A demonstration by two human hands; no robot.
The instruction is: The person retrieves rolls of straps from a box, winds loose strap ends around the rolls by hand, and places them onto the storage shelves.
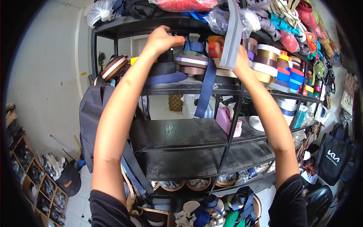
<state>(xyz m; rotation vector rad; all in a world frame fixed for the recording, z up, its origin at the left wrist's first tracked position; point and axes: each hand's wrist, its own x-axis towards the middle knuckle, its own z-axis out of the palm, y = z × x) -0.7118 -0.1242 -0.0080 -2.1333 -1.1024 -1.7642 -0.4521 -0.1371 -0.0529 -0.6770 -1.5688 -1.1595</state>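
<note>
My left hand (163, 41) reaches up to the top row of webbing rolls, with its fingers bent together and pointing right. An orange-red edge shows at its fingertips; what it belongs to, I cannot make out. My right hand (239, 56) is raised at the same shelf, partly covered by a hanging grey zipper strip (231, 36). Some of its fingers show beside an orange and red roll (212, 47); whether they grip it is hidden. Between the hands lie a brown and white roll (191, 60) and a dark blue roll (196, 46). A navy strap (206, 89) hangs down from this shelf.
The black metal rack (181, 133) fills the middle. More rolls (267, 60) are stacked at right, below bagged bundles (181, 4). A dark bag (94, 121) hangs at left. A pink box (225, 119) stands lower. Rolls and straps (242, 204) lie at the bottom.
</note>
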